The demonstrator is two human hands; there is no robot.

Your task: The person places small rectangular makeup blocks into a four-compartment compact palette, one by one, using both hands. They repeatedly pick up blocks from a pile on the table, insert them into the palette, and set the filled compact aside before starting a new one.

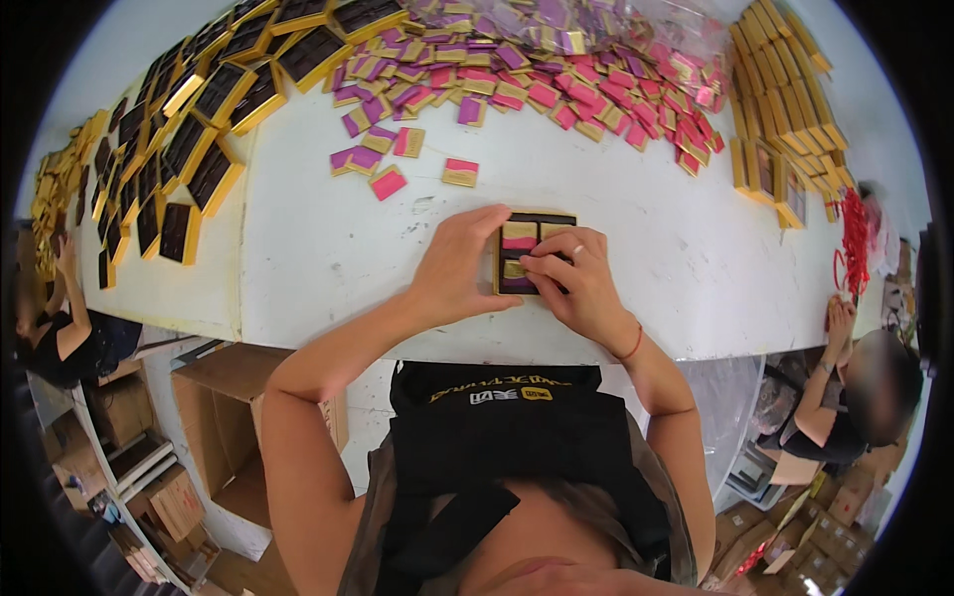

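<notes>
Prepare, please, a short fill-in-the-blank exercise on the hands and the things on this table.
1. The left hand curves around the ____ side of the small box.
2. A thin band circles the person's ____ wrist.
3. The loose packets heaped on the table show gold, pink and ____.
4. The tangled strings by the table's right end are ____.

Missing words: left; right; purple; red.

I see a big white table (298,248), a pale wall (104,60), and shelves (147,478) with brown boxes (177,504).
</notes>
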